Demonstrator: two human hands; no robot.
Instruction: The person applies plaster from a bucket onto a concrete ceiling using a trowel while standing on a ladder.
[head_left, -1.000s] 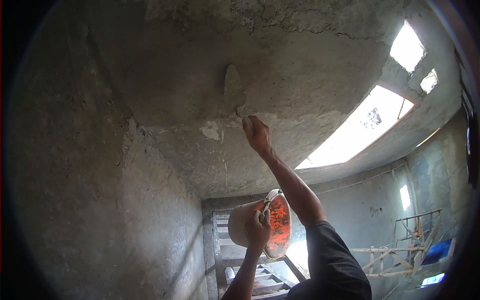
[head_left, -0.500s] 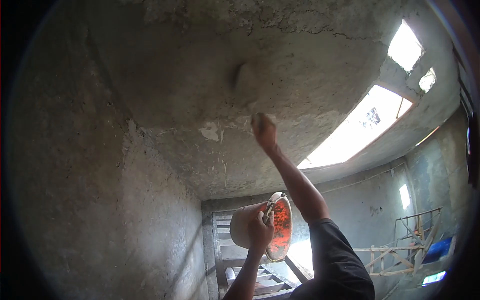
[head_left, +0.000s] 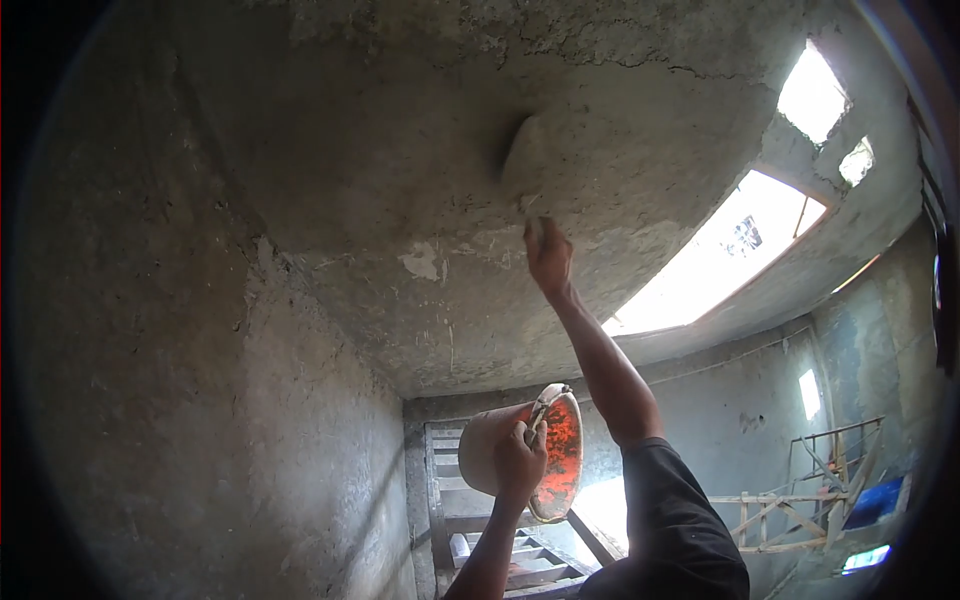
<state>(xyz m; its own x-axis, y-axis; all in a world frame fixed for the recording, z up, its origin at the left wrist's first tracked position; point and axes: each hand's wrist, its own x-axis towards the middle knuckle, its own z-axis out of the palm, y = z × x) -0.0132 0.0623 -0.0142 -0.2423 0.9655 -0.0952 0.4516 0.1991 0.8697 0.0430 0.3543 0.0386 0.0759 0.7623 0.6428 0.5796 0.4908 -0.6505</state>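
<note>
My right hand (head_left: pixel 549 262) is closed around the handle of a trowel. The trowel's grey blade (head_left: pixel 524 150) lies against the rough, plastered surface (head_left: pixel 400 160) in front of me and nearly blends with it. A dark shadow runs along the blade's left side. Lower down, my left hand (head_left: pixel 521 462) grips the rim of a bucket (head_left: pixel 480 452), with the thumb over the edge. The bucket is tilted so that its mouth faces right; its inside is orange-red with grey smears.
Bright openings (head_left: pixel 730 255) break the wall on the right. A grey side wall (head_left: pixel 310 430) stands at left. Behind the bucket are wooden slats (head_left: pixel 447 470), and at lower right a wooden frame (head_left: pixel 790 520) near a blue object (head_left: pixel 878 502).
My right hand and the trowel have moved a short way to the right across the plaster. The left hand and bucket have stayed almost in place.
</note>
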